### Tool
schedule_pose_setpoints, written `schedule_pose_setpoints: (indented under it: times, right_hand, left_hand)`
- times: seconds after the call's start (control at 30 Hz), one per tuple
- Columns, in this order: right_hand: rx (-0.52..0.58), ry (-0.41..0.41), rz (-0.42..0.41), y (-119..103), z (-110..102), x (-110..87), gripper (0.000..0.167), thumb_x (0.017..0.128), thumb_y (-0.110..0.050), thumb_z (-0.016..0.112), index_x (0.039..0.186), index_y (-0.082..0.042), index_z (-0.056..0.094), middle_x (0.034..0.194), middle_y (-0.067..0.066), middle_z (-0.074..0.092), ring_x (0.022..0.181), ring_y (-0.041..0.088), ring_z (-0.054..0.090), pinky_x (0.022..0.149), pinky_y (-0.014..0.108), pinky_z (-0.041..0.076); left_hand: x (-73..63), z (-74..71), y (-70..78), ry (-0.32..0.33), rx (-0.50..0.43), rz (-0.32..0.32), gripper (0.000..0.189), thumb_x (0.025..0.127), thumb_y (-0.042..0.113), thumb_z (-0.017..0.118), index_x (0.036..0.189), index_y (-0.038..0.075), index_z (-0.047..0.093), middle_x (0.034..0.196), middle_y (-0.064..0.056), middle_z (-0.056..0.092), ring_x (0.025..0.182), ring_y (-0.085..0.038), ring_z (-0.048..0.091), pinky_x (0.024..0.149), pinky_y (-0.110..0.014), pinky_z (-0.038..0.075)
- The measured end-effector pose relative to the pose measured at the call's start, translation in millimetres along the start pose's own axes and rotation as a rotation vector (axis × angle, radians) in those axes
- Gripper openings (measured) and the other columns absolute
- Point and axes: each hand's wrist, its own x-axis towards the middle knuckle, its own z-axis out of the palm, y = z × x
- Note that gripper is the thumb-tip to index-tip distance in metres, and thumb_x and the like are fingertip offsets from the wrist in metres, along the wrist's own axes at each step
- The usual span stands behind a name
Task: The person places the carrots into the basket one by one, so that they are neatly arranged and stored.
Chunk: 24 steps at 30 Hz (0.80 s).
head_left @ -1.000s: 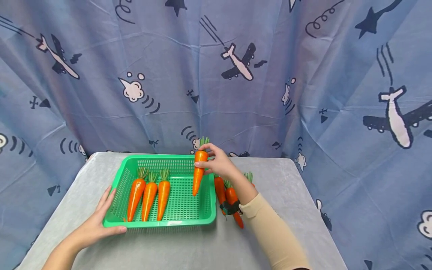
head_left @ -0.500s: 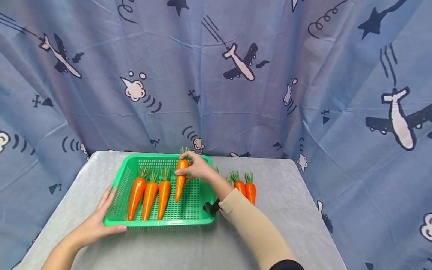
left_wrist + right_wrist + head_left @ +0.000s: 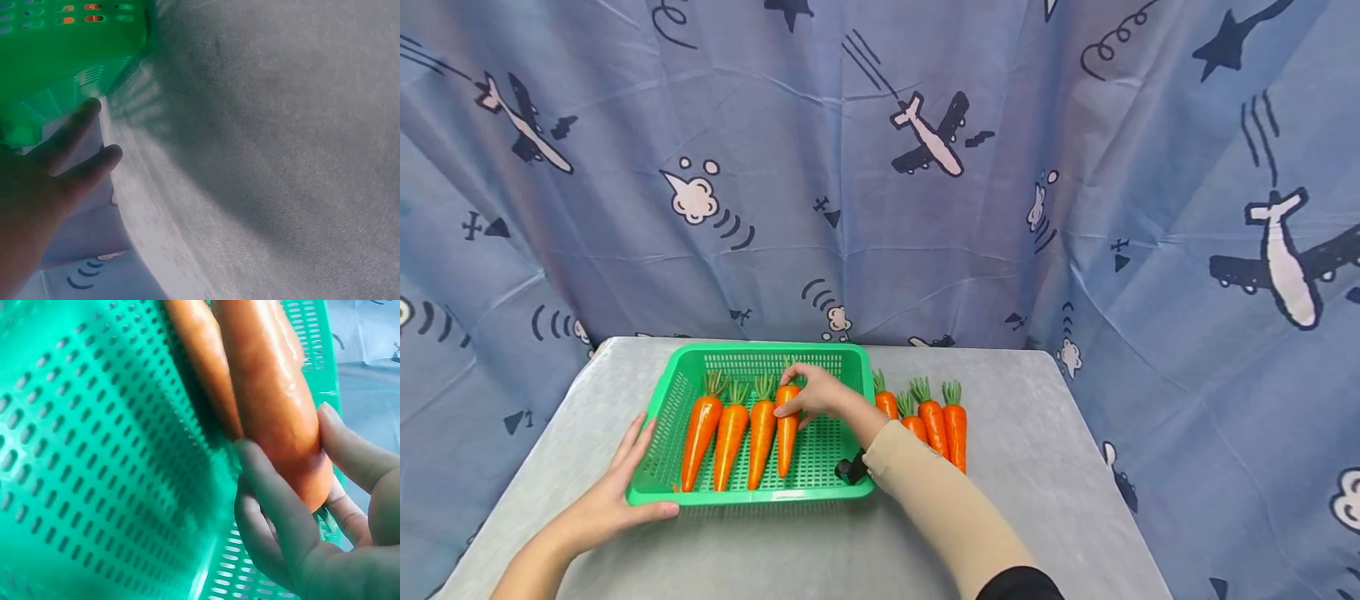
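My right hand (image 3: 823, 393) pinches an orange carrot (image 3: 787, 446) near its thick green-topped end, inside a green plastic basket (image 3: 760, 497). In the right wrist view the thumb and fingers lie on both sides of that carrot (image 3: 269, 387), low over the slotted basket. To its left are three more carrots (image 3: 762, 446) side by side, tops toward the back. At the basket's front left corner rests my left hand (image 3: 613, 500), thumb along the front rim and fingers against the left side. Its straight, spread fingers (image 3: 94, 165) show in the left wrist view.
Several more carrots (image 3: 955, 429) lie on the grey-white table (image 3: 1015, 467) right of the basket, partly hidden by the right forearm (image 3: 940, 492). A blue curtain (image 3: 880, 208) printed with airplanes hangs behind and beside the table.
My right hand has carried the carrot left and down from over the basket's right side to beside the three other carrots. My left hand has stayed at the corner.
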Motion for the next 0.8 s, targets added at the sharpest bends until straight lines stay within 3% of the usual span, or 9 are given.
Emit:
schedule_pose_setpoints:
  times: [0.13, 0.27, 0.37, 0.47, 0.57, 0.63, 0.7, 0.8]
  right_hand:
    - [-0.017, -0.033, 0.031, 6.9, 4.2, 5.3, 0.043, 0.082, 0.001, 0.081, 0.116, -0.010, 0.057, 0.108, 0.014, 0.057, 0.073, 0.028, 0.068, 0.076, 0.055, 0.059]
    - [-0.049, -0.055, 0.065, 10.5, 8.1, 7.1, 0.043, 0.083, 0.005, 0.078, 0.118, -0.008, 0.057, 0.108, 0.017, 0.057, 0.075, 0.029, 0.067, 0.074, 0.054, 0.059]
    - [-0.108, -0.045, 0.078, 12.0, 11.2, 6.7, 0.042, 0.083, 0.006, 0.078, 0.117, -0.007, 0.058, 0.111, 0.016, 0.055, 0.076, 0.029, 0.067, 0.072, 0.051, 0.060]
    - [-0.178, -0.020, 0.082, 12.6, 15.1, 6.1, 0.041, 0.082, 0.005, 0.079, 0.116, -0.008, 0.058, 0.110, 0.015, 0.055, 0.076, 0.028, 0.067, 0.069, 0.048, 0.060]
    - [-0.236, 0.005, 0.094, 11.7, 18.3, 5.8, 0.041, 0.082, 0.002, 0.080, 0.115, -0.011, 0.059, 0.112, 0.016, 0.055, 0.074, 0.029, 0.067, 0.066, 0.047, 0.060]
    - [-0.262, 0.016, 0.105, 10.6, 19.4, 6.0, 0.045, 0.083, 0.001, 0.080, 0.120, -0.013, 0.060, 0.124, 0.017, 0.054, 0.074, 0.029, 0.067, 0.064, 0.047, 0.060]
    - [-0.273, 0.020, 0.114, 9.3, 19.8, 6.2, 0.049, 0.084, 0.001, 0.079, 0.126, -0.016, 0.061, 0.136, 0.018, 0.050, 0.074, 0.030, 0.067, 0.063, 0.048, 0.060]
    - [-0.261, 0.026, 0.122, 6.3, 18.9, 5.1, 0.063, 0.084, 0.002, 0.079, 0.139, -0.022, 0.058, 0.151, 0.018, 0.042, 0.075, 0.030, 0.067, 0.063, 0.050, 0.060]
  left_hand:
    - [-0.4, 0.6, 1.3, 0.002, -0.001, 0.002, 0.122, 0.078, 0.018, 0.084, 0.164, 0.023, -0.001, 0.168, 0.004, -0.018, 0.147, 0.003, -0.011, 0.107, -0.075, 0.011]
    - [0.0, 1.0, 1.1, 0.004, 0.006, 0.004, 0.122, 0.078, 0.017, 0.085, 0.164, 0.023, -0.001, 0.168, 0.001, -0.018, 0.147, 0.003, -0.011, 0.102, -0.080, 0.014]
    - [0.1, 1.1, 0.6, 0.006, 0.007, 0.004, 0.122, 0.077, 0.017, 0.085, 0.164, 0.023, -0.001, 0.169, 0.000, -0.018, 0.148, 0.000, -0.011, 0.100, -0.081, 0.016]
    - [-0.3, 2.0, 0.8, 0.006, 0.001, 0.003, 0.122, 0.077, 0.017, 0.085, 0.164, 0.023, -0.001, 0.169, 0.001, -0.017, 0.149, -0.004, -0.010, 0.107, -0.075, 0.012]
    - [-0.7, 3.6, 0.7, 0.008, 0.015, 0.013, 0.122, 0.078, 0.018, 0.085, 0.164, 0.023, -0.001, 0.169, 0.003, -0.017, 0.149, -0.003, -0.009, 0.120, -0.043, 0.009]
    - [-0.7, 4.2, 0.7, 0.010, 0.025, 0.022, 0.121, 0.078, 0.018, 0.085, 0.164, 0.022, -0.001, 0.169, 0.003, -0.017, 0.149, -0.001, -0.009, 0.115, -0.022, 0.006]
    - [-0.7, 4.1, 0.6, 0.012, 0.034, 0.028, 0.121, 0.078, 0.018, 0.085, 0.164, 0.022, -0.001, 0.169, 0.002, -0.017, 0.148, 0.001, -0.008, 0.105, -0.009, 0.005]
    - [-0.7, 2.9, 1.6, 0.008, 0.022, 0.021, 0.122, 0.078, 0.017, 0.085, 0.164, 0.022, -0.001, 0.169, 0.002, -0.017, 0.148, 0.000, -0.009, 0.120, -0.036, 0.009]
